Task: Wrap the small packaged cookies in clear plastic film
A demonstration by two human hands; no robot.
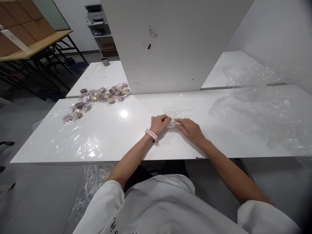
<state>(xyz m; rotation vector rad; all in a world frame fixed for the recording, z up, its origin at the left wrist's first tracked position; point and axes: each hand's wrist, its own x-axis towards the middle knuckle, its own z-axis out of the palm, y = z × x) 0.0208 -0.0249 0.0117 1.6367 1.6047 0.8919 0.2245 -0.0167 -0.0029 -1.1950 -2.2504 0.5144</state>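
Observation:
Between my two hands, low over the white table (146, 143), is a small pale item in clear plastic (175, 123). What is inside the plastic is too small and covered to name. My left hand (159, 124), with a pink watch strap at the wrist, has its fingers curled at the item's left end. The fingers of my right hand (191, 129) close on its right end. A loose sheet of clear plastic film (180, 105) lies just beyond both hands.
Several small wrapped items (97, 95), brown, pink and cream, are heaped at the table's back left. Crumpled clear film (258, 110) spreads over the right side. A white upright panel (168, 48) stands behind the table. A metal cup (105, 61) sits at the far left.

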